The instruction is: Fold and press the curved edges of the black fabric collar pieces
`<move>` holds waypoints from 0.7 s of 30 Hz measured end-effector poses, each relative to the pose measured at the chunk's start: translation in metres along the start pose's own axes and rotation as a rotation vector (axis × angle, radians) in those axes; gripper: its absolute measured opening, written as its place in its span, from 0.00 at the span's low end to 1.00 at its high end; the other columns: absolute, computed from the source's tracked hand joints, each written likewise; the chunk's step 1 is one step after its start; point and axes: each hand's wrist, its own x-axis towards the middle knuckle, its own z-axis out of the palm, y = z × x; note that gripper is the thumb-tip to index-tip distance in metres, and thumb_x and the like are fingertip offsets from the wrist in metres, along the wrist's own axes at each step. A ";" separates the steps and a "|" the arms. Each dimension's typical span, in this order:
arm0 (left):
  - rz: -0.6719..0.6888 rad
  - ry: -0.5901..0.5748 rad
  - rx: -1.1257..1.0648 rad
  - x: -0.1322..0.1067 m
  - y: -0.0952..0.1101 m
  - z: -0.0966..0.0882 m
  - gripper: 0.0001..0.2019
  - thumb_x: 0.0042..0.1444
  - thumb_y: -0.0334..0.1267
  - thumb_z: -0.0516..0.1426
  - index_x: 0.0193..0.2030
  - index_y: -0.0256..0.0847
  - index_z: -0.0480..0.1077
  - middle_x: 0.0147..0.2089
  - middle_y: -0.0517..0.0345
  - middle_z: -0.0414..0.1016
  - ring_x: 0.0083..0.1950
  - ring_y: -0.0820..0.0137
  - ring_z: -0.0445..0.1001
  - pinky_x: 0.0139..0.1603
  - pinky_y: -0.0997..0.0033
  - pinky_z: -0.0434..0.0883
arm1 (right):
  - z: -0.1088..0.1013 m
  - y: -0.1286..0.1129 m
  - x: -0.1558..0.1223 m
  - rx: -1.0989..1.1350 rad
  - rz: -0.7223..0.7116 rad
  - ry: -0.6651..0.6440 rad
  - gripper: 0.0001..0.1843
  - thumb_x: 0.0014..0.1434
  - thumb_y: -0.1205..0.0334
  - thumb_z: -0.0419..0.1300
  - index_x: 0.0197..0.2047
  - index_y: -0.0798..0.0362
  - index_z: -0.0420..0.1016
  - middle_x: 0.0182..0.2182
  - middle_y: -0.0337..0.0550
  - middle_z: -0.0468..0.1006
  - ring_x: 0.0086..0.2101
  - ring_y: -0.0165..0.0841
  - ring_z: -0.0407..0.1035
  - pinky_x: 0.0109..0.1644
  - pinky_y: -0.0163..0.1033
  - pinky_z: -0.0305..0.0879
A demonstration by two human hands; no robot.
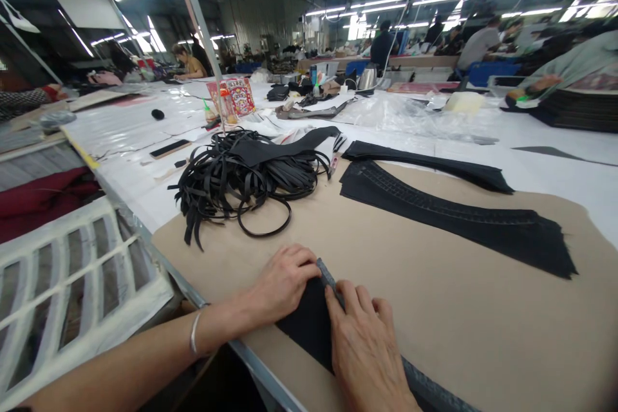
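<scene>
black fabric [309, 328] under left hand [282, 283], right hand [364, 347] (palms down)

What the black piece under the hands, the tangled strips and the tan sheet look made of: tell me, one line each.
Black piece: probably fabric, matte, pressed flat under the left hand and right hand.
Tangled strips: likely leather or a synthetic; slight sheen, springy loops.
Tan sheet: looks like cardboard or kraft paper; dull, flat, curved cut edge.
</scene>
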 end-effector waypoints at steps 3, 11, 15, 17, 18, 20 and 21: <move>-0.030 0.011 -0.169 0.016 -0.008 -0.008 0.16 0.58 0.25 0.51 0.51 0.41 0.68 0.51 0.54 0.71 0.54 0.67 0.65 0.57 0.66 0.61 | -0.003 -0.001 0.009 0.092 0.108 0.001 0.16 0.59 0.70 0.54 0.49 0.49 0.71 0.45 0.48 0.73 0.42 0.40 0.66 0.43 0.45 0.58; 0.085 -0.436 -0.133 0.060 -0.023 -0.026 0.15 0.51 0.31 0.60 0.46 0.46 0.72 0.43 0.59 0.73 0.51 0.62 0.65 0.52 0.63 0.55 | -0.003 -0.006 0.028 0.214 0.374 -0.106 0.11 0.59 0.66 0.57 0.46 0.53 0.69 0.39 0.48 0.75 0.43 0.43 0.68 0.43 0.45 0.57; 0.113 -0.512 -0.124 0.070 -0.025 -0.026 0.09 0.49 0.31 0.62 0.39 0.45 0.73 0.41 0.60 0.71 0.51 0.62 0.64 0.51 0.63 0.53 | -0.002 -0.003 0.034 0.224 0.390 -0.103 0.05 0.57 0.65 0.58 0.39 0.52 0.70 0.35 0.45 0.75 0.39 0.41 0.69 0.39 0.42 0.56; 0.131 -0.525 -0.135 0.072 -0.025 -0.025 0.08 0.48 0.30 0.62 0.36 0.43 0.72 0.44 0.59 0.70 0.52 0.62 0.63 0.51 0.64 0.53 | -0.002 -0.002 0.036 0.221 0.388 -0.092 0.03 0.57 0.65 0.58 0.37 0.51 0.71 0.34 0.44 0.75 0.39 0.40 0.69 0.38 0.41 0.56; 0.137 -0.529 -0.142 0.072 -0.025 -0.025 0.08 0.47 0.30 0.63 0.35 0.42 0.72 0.44 0.59 0.70 0.52 0.62 0.63 0.51 0.64 0.53 | -0.003 -0.002 0.036 0.224 0.391 -0.094 0.03 0.57 0.66 0.58 0.36 0.51 0.71 0.34 0.43 0.74 0.38 0.39 0.69 0.38 0.40 0.56; 0.133 -0.541 -0.165 0.072 -0.024 -0.024 0.10 0.46 0.28 0.62 0.36 0.41 0.70 0.42 0.61 0.71 0.51 0.63 0.64 0.50 0.64 0.53 | -0.003 -0.002 0.037 0.236 0.391 -0.103 0.03 0.57 0.66 0.58 0.35 0.50 0.71 0.35 0.43 0.73 0.39 0.40 0.69 0.38 0.41 0.56; 0.124 -0.549 -0.182 0.071 -0.024 -0.025 0.11 0.46 0.27 0.62 0.37 0.41 0.69 0.40 0.62 0.72 0.50 0.64 0.65 0.50 0.64 0.52 | -0.004 -0.002 0.037 0.236 0.388 -0.104 0.03 0.56 0.66 0.58 0.35 0.50 0.72 0.35 0.44 0.73 0.39 0.40 0.69 0.38 0.41 0.56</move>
